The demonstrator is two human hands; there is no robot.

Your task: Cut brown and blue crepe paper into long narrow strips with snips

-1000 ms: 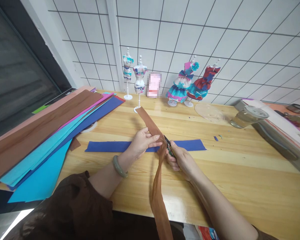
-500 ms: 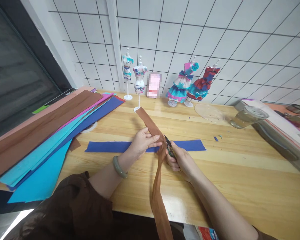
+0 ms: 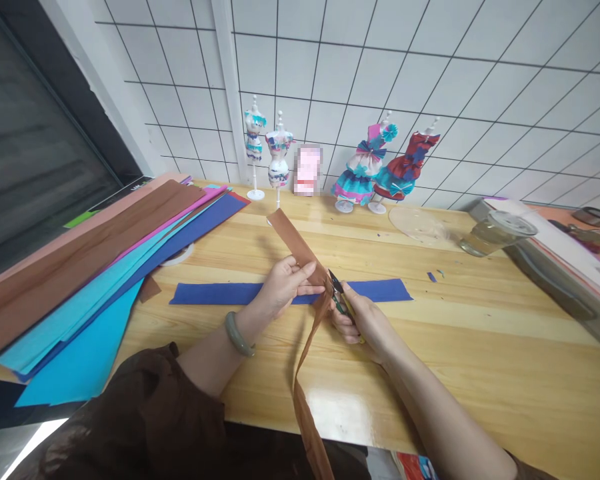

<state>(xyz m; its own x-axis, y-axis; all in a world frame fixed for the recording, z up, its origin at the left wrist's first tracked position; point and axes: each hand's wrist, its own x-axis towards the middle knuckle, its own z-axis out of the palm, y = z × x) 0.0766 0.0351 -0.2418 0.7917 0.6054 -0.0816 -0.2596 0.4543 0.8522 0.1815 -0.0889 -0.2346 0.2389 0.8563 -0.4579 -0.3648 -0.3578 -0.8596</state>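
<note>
My left hand (image 3: pixel 285 287) pinches a long brown paper strip (image 3: pixel 296 240) between thumb and fingers. One end of the strip points up and left, while the other hangs down past the table's front edge. In my right hand (image 3: pixel 357 313) are scissors (image 3: pixel 341 297), their blades at the strip just right of my left fingertips. Behind both hands a blue strip (image 3: pixel 383 290) lies flat across the table (image 3: pixel 480 347).
Stacked coloured paper sheets (image 3: pixel 95 247) cover the left side. Two bare mannequin stands (image 3: pixel 279 157) and two dressed ones (image 3: pixel 363 170) line the wall. On the right are a cup (image 3: pixel 497 233) and a long box (image 3: pixel 555 267).
The brown strip's upper end has shifted slightly up and left, and its hanging part has swung left and looks narrower. The scissor blades have opened wider.
</note>
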